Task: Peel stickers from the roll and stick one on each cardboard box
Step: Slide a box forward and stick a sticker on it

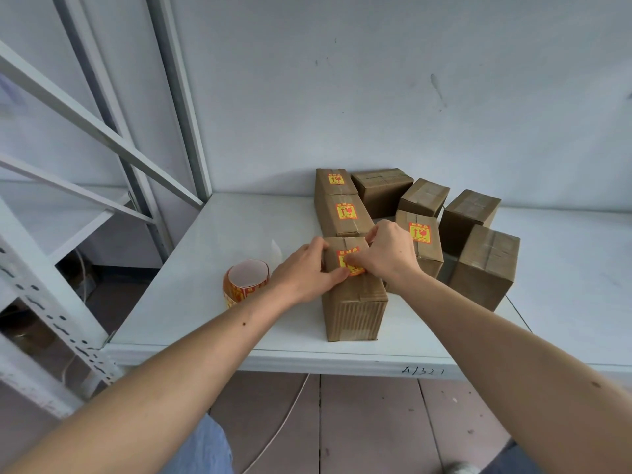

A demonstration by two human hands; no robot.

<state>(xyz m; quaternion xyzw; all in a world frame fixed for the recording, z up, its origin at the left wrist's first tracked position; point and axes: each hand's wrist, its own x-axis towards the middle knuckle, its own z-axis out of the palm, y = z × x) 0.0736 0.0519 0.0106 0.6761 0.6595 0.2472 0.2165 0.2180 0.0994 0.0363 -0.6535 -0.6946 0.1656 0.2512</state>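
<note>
The nearest cardboard box (355,313) stands on the white shelf (212,302), with a red and yellow sticker (343,258) on its top. My left hand (307,271) grips the box's left side, thumb on top beside the sticker. My right hand (384,254) presses its fingers down on the sticker. The sticker roll (244,280) stands on end to the left of my left hand. Three boxes behind carry stickers (346,212) (336,178) (420,232). Several plain boxes (484,265) stand at the back and right.
A loose strip of white backing paper (275,249) curls up behind the roll. Grey shelf uprights and braces (102,131) rise on the left. The wall (376,97) closes the back. The shelf's front edge (342,362) bears handwritten marks; tiled floor below.
</note>
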